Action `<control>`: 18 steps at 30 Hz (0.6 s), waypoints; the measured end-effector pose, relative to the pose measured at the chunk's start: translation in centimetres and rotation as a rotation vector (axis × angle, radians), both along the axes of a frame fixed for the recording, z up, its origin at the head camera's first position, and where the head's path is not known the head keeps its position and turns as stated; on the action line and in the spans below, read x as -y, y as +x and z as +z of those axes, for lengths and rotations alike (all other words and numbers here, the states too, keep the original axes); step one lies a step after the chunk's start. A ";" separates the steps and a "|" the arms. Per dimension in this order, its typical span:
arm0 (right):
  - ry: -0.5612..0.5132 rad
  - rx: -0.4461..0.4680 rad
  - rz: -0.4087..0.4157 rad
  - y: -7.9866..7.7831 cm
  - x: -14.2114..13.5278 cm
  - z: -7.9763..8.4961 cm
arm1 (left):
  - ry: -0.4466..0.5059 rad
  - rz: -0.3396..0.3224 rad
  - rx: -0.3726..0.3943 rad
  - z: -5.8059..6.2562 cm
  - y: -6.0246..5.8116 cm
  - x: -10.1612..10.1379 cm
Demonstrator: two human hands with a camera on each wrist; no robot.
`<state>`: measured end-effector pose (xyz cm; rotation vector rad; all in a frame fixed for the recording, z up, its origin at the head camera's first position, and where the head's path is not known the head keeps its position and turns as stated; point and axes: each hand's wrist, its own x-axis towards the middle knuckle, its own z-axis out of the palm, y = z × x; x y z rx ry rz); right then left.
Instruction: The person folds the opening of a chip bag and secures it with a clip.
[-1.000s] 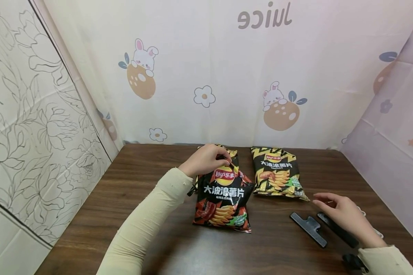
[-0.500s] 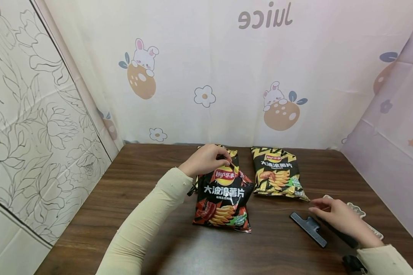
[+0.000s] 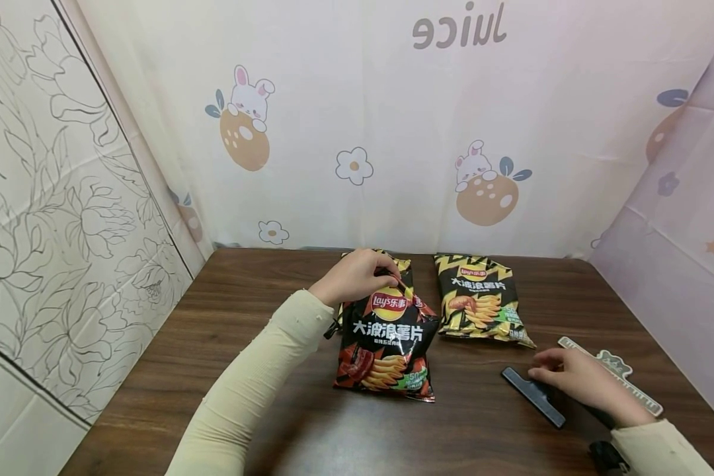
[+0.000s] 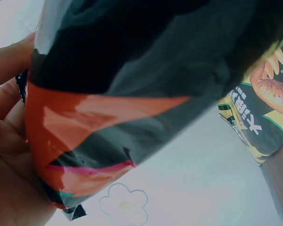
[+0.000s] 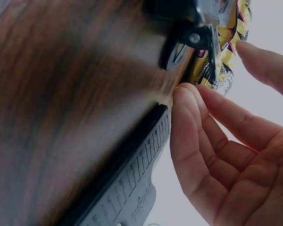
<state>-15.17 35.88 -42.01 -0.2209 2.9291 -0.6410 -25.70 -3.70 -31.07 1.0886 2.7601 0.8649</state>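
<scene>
My left hand (image 3: 357, 274) pinches the top edge of a red-and-black Lay's chip bag (image 3: 387, 350), which stands upright on the table. Seen from the left wrist, the bag (image 4: 113, 113) fills much of the picture, with fingers (image 4: 9, 66) along its edge. My right hand (image 3: 592, 387) hovers at a black bag clip (image 3: 523, 390), fingertips overlapping the clip's raised tab. In the right wrist view, thumb and fingers stand apart, with the clip (image 5: 193, 40) just beyond the fingertips. Another dark clip (image 3: 601, 416) lies mostly hidden under this hand.
A pale bag clip (image 3: 642, 396) with ruler-like marks and a cartoon shape lies right of my right hand. Behind stand a yellow-and-black chip bag (image 3: 476, 301) and another (image 3: 401, 268) partly covered by the red one. A patterned curtain (image 3: 309, 119) backs the wooden table (image 3: 262, 271).
My right hand has moved left and slightly down, from over the dark clip to the nearer black clip's tab, uncovering more of the pale clip. The left hand and its bag stay put.
</scene>
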 end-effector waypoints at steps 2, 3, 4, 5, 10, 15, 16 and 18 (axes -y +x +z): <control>-0.003 0.005 0.009 0.0 0.0 -0.2 | 0.000 0.002 -0.001 0.0 0.0 0.0; -0.004 0.005 0.014 -0.1 0.0 -0.3 | 0.001 0.003 0.000 0.0 0.0 0.0; -0.006 0.007 0.018 -0.1 0.0 -0.4 | 0.001 0.002 -0.001 0.0 0.0 0.0; -0.009 0.008 0.022 -0.1 0.0 -0.5 | 0.000 0.003 -0.001 0.0 0.0 0.0; -0.029 0.022 0.043 -0.1 0.0 -0.6 | -0.003 0.004 -0.001 0.0 -0.1 -0.1; -0.039 0.034 0.049 0.0 0.0 -0.7 | -0.004 0.009 0.003 0.0 0.0 -0.1; -0.039 0.039 0.047 0.0 0.0 -0.7 | -0.005 0.010 0.003 0.0 0.0 0.0; -0.037 0.044 0.050 0.1 0.0 -0.6 | -0.005 0.011 0.002 0.0 0.0 0.0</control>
